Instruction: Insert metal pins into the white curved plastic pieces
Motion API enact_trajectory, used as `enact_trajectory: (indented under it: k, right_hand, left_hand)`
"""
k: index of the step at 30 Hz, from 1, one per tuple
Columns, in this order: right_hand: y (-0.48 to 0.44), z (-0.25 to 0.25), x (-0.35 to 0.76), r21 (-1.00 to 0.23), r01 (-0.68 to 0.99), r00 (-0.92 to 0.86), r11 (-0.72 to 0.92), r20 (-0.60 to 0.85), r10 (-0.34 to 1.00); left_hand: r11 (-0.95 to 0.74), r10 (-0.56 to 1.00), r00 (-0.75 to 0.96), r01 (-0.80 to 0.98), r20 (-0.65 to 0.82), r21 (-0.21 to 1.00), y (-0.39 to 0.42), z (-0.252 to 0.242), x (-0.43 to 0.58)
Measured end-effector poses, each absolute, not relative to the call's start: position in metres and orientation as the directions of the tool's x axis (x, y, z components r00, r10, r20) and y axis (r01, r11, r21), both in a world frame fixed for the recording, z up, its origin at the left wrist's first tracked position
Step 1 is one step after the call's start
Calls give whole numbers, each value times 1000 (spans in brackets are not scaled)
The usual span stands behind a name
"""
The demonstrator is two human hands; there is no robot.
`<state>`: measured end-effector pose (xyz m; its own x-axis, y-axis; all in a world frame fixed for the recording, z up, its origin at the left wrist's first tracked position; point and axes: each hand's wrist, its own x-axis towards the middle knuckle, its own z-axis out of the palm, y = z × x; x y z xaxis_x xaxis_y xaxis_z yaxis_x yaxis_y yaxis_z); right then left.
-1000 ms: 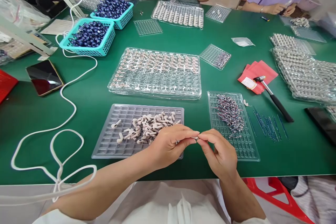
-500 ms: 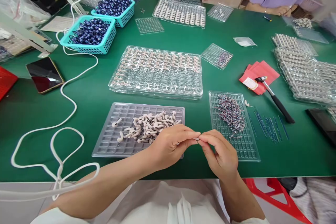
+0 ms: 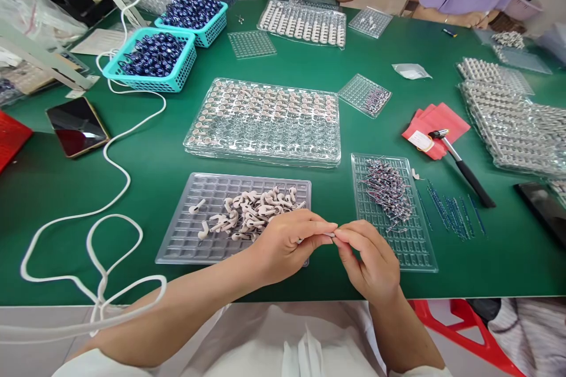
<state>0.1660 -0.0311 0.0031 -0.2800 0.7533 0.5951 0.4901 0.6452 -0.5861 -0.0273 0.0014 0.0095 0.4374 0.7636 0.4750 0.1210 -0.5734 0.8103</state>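
Observation:
My left hand (image 3: 287, 244) and my right hand (image 3: 370, 259) meet fingertip to fingertip above the table's near edge, both pinched on one small pale part (image 3: 332, 234) that I can barely see. Just behind my left hand a clear grid tray (image 3: 186, 235) holds a heap of white hooked pieces (image 3: 254, 215). Behind my right hand another clear tray (image 3: 413, 244) carries a pile of thin wired components (image 3: 388, 188).
A large blister tray (image 3: 265, 141) of filled pockets lies mid-table. Two teal baskets (image 3: 177, 79) of dark blue beads stand far left, a phone (image 3: 77, 125) and white cable (image 3: 110, 177) at left. A hammer (image 3: 464, 168) on red paper lies right. Two other people work opposite.
Both hands stay pinched together in almost the same place; my right hand's fingers have shifted slightly. The view has barely moved.

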Motion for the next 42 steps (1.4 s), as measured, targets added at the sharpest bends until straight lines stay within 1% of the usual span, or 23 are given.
enact_trajectory:
  k: [4, 6, 10, 13, 16, 20, 23, 25, 27, 29, 33, 37, 39, 42]
  right_hand:
    - [-31, 3, 166, -533, 515, -294, 671, 625, 723]
    - [-32, 4, 167, -541, 505, -288, 672, 629, 722]
    - [-33, 6, 168, -674, 402, -236, 620, 578, 781]
    - [-34, 8, 168, -750, 333, -212, 572, 532, 820]
    - [-34, 8, 169, -770, 311, -221, 558, 512, 830]
    - [-34, 8, 170, -773, 324, -232, 545, 493, 838]
    - [-35, 8, 170, -803, 395, -165, 447, 416, 894]
    - [-35, 8, 170, -815, 459, -91, 354, 353, 931]
    - [-35, 8, 169, -815, 500, -35, 293, 320, 947]
    - [-34, 9, 168, -812, 514, -19, 276, 311, 950]
    - [-32, 10, 166, -795, 536, -23, 283, 322, 947]
    - [-32, 11, 163, -770, 567, -26, 292, 337, 941]
    - [-32, 12, 162, -760, 579, -25, 295, 345, 938]
    - [-33, 11, 162, -756, 585, -16, 294, 351, 936]
  left_hand:
    - [-562, 771, 434, 119, 467, 818, 2, 10, -26]
    - [-556, 771, 438, 110, 462, 824, 2, 12, -26]
    - [-563, 750, 454, 56, 481, 824, 2, 15, -28]
    - [-546, 762, 449, 60, 467, 835, 1, 15, -29]
    - [-479, 801, 459, 104, 385, 872, -1, 16, -30]
    - [-327, 848, 479, 135, 227, 935, -2, 20, -30]
    - [-233, 871, 474, 161, 132, 959, -2, 22, -30]
    - [-213, 885, 452, 185, 109, 959, -2, 22, -29]
    - [-231, 897, 425, 216, 121, 949, -2, 22, -29]
    - [-282, 901, 403, 252, 164, 926, -3, 21, -28]
    - [-405, 887, 374, 343, 273, 848, -2, 20, -27]
    - [-513, 847, 370, 383, 381, 768, -2, 21, -28]
    - [-538, 832, 388, 387, 397, 749, -2, 22, -29]
    - [-519, 833, 428, 386, 350, 763, -1, 26, -33]
